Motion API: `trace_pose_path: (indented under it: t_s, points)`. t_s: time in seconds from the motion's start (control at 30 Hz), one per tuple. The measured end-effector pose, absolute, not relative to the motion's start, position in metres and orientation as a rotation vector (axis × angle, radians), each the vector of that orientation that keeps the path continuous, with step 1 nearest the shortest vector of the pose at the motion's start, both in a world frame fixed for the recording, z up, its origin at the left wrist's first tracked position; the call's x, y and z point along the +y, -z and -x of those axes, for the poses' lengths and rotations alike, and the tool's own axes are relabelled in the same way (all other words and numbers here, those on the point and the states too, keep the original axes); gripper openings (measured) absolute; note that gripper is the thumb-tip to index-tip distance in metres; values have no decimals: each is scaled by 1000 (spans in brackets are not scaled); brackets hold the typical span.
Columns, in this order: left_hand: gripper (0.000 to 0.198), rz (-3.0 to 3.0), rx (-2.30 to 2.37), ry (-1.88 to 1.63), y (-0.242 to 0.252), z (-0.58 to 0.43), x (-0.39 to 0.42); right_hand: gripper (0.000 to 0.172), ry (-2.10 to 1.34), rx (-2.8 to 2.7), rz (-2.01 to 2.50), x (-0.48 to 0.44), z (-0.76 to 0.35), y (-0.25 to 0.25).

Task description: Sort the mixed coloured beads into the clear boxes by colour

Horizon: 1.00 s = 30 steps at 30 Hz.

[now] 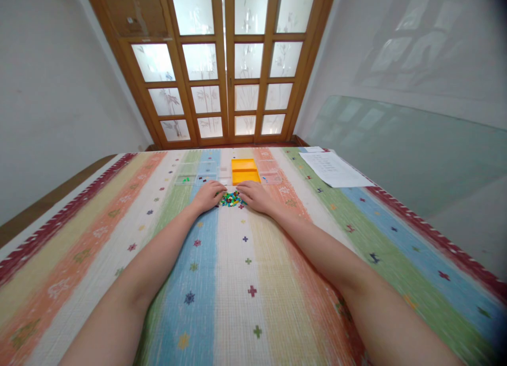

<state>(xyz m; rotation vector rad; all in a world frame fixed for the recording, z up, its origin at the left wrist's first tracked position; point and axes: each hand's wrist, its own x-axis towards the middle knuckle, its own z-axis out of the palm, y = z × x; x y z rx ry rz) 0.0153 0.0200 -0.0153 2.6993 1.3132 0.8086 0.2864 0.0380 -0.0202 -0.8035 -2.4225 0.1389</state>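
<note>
A small heap of tiny multicoloured pieces (231,199), in green, blue, yellow, white and dark tones, lies on the striped tablecloth; their exact kind is too small to make out. My left hand (209,196) rests at the heap's left side, its fingers curved loosely along the edge and touching pieces. From the right, my right hand (254,195) reaches in with fingers stretched out against the heap's other side. No piece is visibly gripped in either hand, though the fingertips are partly hidden. Just behind the heap sits an open orange box (245,170).
Clear plastic compartment trays stand beside the orange box; the left tray (197,170) holds a few green and dark pieces, the right tray (271,172) a few blue ones. A paper sheet (330,169) lies at the far right of the tablecloth (233,302). Glazed wooden doors (227,91) rise beyond.
</note>
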Motion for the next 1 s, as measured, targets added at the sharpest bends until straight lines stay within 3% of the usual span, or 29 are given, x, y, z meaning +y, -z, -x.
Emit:
trace_pose_path:
  t_s: [0.2, 1.0]
  points:
    - [25, -2623, 1438, -899, 22, -10, 26, 42, -214, -2513, 720, 40, -268, 33]
    - [25, -2487, 1620, -980, 23, -9, 28, 34, -188, -2545, 719, 33, -262, 17]
